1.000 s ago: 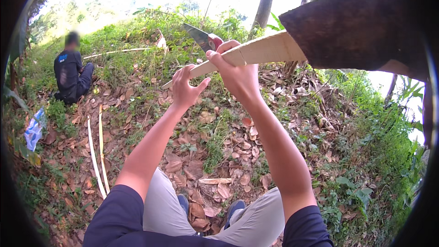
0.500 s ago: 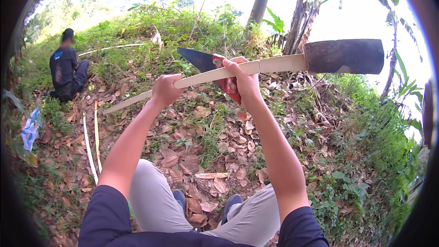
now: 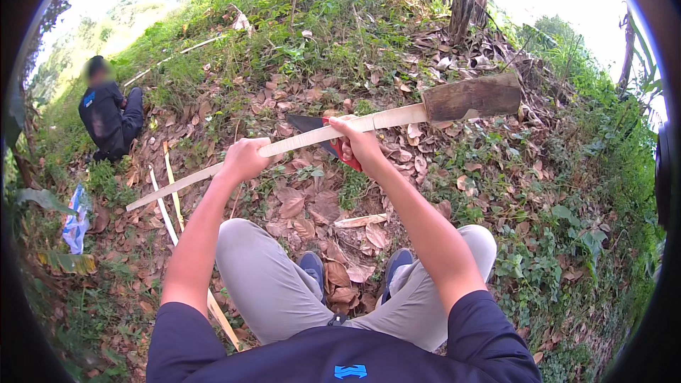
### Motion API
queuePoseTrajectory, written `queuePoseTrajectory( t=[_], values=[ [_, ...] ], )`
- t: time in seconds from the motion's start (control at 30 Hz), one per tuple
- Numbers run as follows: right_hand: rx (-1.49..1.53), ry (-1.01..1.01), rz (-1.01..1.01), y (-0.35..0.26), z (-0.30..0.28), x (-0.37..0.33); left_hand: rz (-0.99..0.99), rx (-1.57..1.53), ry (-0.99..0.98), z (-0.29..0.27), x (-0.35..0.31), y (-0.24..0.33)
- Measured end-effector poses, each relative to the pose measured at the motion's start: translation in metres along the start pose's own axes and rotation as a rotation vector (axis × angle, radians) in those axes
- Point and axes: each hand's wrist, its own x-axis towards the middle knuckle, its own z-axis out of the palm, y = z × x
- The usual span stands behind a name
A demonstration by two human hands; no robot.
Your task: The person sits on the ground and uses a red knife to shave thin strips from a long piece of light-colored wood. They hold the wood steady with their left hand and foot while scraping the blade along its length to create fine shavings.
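Both arms extend forward from the torso. The left forearm (image 3: 198, 241) angles inward; the left grip (image 3: 245, 159) is closed, fingers curled, back of the hand facing up. The right forearm (image 3: 425, 227) runs diagonally inward; the right grip (image 3: 358, 143) is closed, thumb uppermost. The grips are apart, the right slightly farther forward. The left knee (image 3: 248, 248) and right knee (image 3: 477, 250) are bent and spread.

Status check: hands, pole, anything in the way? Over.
Left hand closed on pole. Right hand holding pole and saw. Pole aslant, dark thick end higher, at right. Loose wood scrap below, not touching pole.
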Motion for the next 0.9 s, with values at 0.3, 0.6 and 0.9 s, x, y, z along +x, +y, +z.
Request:
queuePoseTrajectory(
  t=[0.3,0.6,0.9],
  values=[
    [0.011,0.07,0.175,0.084,-0.021,-0.011,0.028,-0.022,-0.385,0.023,0.008,0.039],
    [-0.05,0.105,0.22,0.089,-0.023,-0.018,0.161,0.069,-0.25,0.059,0.022,0.047],
    [-0.069,0.139,0.23,0.094,-0.015,-0.027,0.047,0.217,-0.152,0.08,0.025,0.048]
  ],
)
